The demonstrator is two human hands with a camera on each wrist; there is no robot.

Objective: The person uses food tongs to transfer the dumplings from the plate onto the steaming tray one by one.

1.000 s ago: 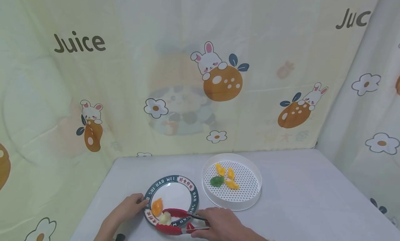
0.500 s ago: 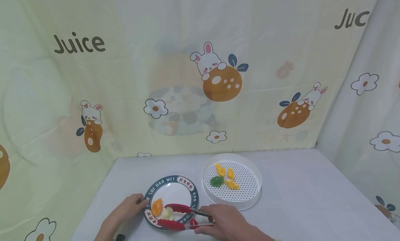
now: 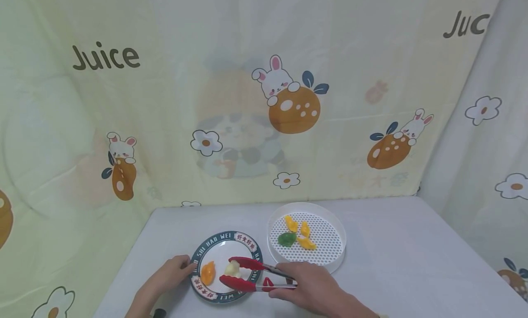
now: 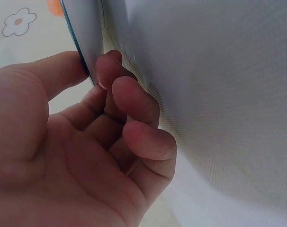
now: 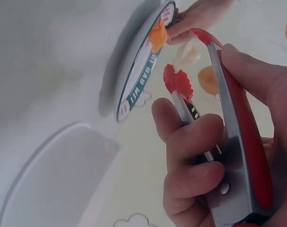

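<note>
My right hand (image 3: 307, 283) grips red-and-steel tongs (image 5: 233, 127) by their arms. Between the red tips sits a cream-coloured dumpling-shaped piece (image 3: 232, 269), which overlaps the plate in the head view and shows up off the plate in the right wrist view. An orange dumpling (image 3: 208, 273) lies on the left part of the round white plate (image 3: 226, 236), whose rim is dark teal with lettering. At that rim's left side, my left hand (image 3: 171, 272) pinches the edge, thumb above and bent fingers below, as the left wrist view (image 4: 101, 127) confirms.
Right of the plate stands a white round steamer tray (image 3: 327, 244) with a perforated floor. It holds several yellow dumplings (image 3: 306, 243) and a green one (image 3: 287, 239). A printed curtain (image 3: 342, 180) hangs behind the white-covered table (image 3: 387, 263).
My right hand has moved up and to the right, carrying the tongs and the cream-coloured dumpling away from the orange one. The left hand and plate have stayed in place.
</note>
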